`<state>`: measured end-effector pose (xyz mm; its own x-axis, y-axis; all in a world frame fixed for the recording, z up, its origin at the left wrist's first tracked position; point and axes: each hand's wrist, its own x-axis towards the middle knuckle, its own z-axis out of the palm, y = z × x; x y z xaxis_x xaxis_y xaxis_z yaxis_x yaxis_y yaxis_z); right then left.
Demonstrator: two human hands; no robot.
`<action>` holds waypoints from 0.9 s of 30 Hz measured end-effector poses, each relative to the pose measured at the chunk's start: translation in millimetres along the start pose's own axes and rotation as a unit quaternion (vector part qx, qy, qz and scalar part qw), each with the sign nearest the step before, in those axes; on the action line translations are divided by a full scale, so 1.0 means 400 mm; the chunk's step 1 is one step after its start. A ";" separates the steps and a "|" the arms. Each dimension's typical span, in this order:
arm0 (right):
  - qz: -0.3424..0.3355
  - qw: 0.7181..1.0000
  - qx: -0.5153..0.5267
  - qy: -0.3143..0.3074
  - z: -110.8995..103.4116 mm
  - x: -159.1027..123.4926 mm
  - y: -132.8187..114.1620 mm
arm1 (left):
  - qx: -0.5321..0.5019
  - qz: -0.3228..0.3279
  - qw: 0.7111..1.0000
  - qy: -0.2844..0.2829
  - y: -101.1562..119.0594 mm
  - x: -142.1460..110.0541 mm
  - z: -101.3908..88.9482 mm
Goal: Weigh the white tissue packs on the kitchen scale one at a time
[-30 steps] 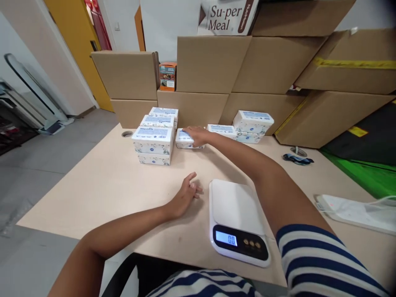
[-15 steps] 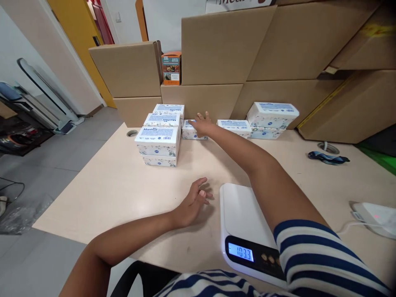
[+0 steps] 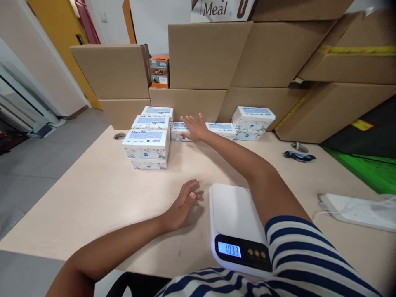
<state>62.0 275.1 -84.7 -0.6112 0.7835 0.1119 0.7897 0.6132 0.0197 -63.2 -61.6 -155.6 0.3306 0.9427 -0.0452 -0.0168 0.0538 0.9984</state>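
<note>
My right hand [image 3: 194,127] is stretched far across the table, fingers spread flat, resting over a small white and blue box [image 3: 178,131] at the back. My left hand [image 3: 183,203] lies on the tabletop beside the white scale [image 3: 235,222], fingers loosely curled and holding nothing. The scale's blue display reads 103.3 and my right forearm passes over its pan. To the left of the small box stands a stack of the same white boxes [image 3: 146,145]. More boxes [image 3: 252,119] lie to its right.
Large cardboard cartons [image 3: 216,57] are stacked along the back of the beige table [image 3: 93,189]. An orange carton [image 3: 159,72] sits among them. A dark strap [image 3: 299,155] and a white device with a cable [image 3: 355,210] lie at the right. A cable hole [image 3: 119,135] is at the left.
My right hand has let go of the small box after pushing it back beside the stack, and its fingers now lie spread. The scale reading went from 0.0 to 103.3.
</note>
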 end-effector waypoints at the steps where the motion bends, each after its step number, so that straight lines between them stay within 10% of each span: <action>1: 0.002 1.000 0.006 -0.002 -0.015 -0.026 0.040 | 0.002 0.005 1.000 -0.001 -0.005 0.003 -0.001; 8: 0.125 0.982 0.013 -0.138 -0.082 -0.140 0.251 | 0.010 0.027 1.000 -0.004 -0.028 0.016 -0.003; 20: 0.154 0.973 0.053 -0.166 -0.075 -0.262 0.185 | 0.067 0.029 0.997 -0.006 -0.018 0.021 -0.004; 27: 0.021 0.984 0.146 -0.095 -0.201 -0.635 0.122 | 0.039 0.032 0.999 -0.014 -0.018 0.033 -0.006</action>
<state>260.1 97.9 -32.3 -0.5987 0.7967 -0.0825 0.7829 0.5603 -0.2704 -61.1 -48.9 -163.5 0.3574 0.9338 0.0177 0.0352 -0.0324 0.9989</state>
